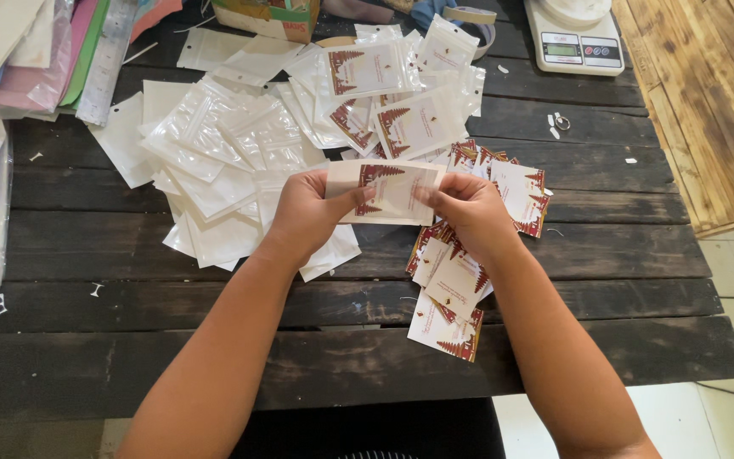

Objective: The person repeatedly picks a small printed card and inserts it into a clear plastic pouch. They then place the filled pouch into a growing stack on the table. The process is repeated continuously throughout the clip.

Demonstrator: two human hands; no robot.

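Note:
Both my hands hold one small clear pouch [392, 190] with a white card printed in dark red inside it, above the dark wooden table [129, 297]. My left hand [306, 214] pinches its left edge. My right hand [462, 204] grips its right side with fingers curled over it. Under my left hand lies a heap of empty clear pouches [223, 153]. Below and beside my right hand lie loose white and red cards [452, 289]. Filled pouches [384, 93] are piled at the far middle.
A white kitchen scale [575, 38] stands at the back right. A cardboard box [269, 17] sits at the back. Plastic sheets, coloured paper and a ruler [105, 64] fill the left side. A lighter wooden surface [707, 110] adjoins the table's right edge.

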